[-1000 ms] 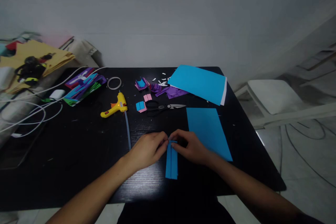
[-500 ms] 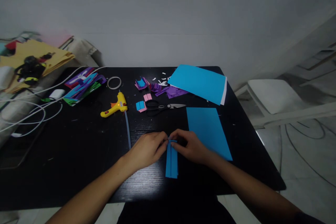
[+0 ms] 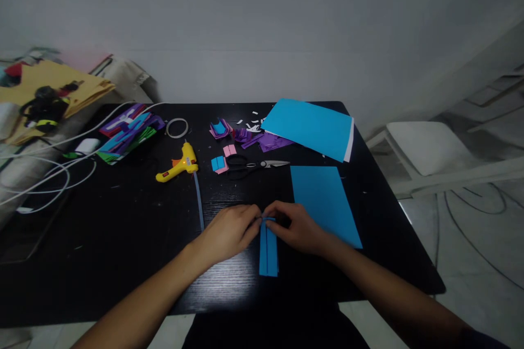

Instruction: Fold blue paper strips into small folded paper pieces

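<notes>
A folded blue paper strip (image 3: 268, 253) lies lengthwise before me, with a dark line running down its middle. Its far end is pinched between the fingertips of my left hand (image 3: 233, 232) and my right hand (image 3: 297, 226), which meet there. Both hands are closed, and the fingers partly cover that end of the strip. Just beyond my right wrist lies a flat blue paper sheet (image 3: 325, 202). Scissors (image 3: 262, 164) with black handles rest past the hands, beside small folded blue and pink paper pieces (image 3: 219, 164).
A yellow glue gun (image 3: 180, 163) with a grey glue stick lies left of the scissors. Further back are purple paper scraps (image 3: 274, 142) and a larger blue sheet (image 3: 311, 126). White cables (image 3: 61, 163) cross the left side. A white chair (image 3: 429, 147) stands at the right.
The hands stay pinched on the strip's far end. The strip's near end has shifted very slightly to the right. The whole view has moved a little.
</notes>
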### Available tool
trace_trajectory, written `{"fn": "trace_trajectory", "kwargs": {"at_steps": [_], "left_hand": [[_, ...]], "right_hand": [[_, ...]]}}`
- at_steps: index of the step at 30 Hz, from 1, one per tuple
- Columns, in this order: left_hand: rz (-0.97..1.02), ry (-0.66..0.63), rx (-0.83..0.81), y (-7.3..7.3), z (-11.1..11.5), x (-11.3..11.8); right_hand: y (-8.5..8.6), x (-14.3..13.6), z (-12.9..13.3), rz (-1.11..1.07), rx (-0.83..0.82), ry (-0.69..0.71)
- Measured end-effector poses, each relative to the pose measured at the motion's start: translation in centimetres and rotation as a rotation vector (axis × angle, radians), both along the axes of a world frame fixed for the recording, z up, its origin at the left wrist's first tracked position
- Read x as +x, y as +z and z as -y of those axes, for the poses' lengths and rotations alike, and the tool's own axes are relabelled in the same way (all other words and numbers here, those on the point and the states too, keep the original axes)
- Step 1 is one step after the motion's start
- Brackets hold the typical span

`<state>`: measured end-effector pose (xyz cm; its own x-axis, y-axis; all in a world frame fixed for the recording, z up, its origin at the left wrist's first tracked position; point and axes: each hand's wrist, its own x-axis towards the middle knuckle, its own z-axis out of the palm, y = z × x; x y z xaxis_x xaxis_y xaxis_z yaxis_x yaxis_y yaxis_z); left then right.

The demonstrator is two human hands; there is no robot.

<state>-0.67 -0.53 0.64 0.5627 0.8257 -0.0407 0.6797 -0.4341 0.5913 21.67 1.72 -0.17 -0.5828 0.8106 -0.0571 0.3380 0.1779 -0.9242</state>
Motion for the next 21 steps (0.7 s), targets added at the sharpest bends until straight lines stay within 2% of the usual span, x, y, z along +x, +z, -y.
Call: {"fn": "trace_trajectory", "kwargs": {"at_steps": [21], "left_hand": [[-0.038, -0.062, 0.037, 0.57, 0.0, -0.2]], "right_hand": [[0.15, 0.02, -0.18, 0.033, -0.001, 0.02]]}}
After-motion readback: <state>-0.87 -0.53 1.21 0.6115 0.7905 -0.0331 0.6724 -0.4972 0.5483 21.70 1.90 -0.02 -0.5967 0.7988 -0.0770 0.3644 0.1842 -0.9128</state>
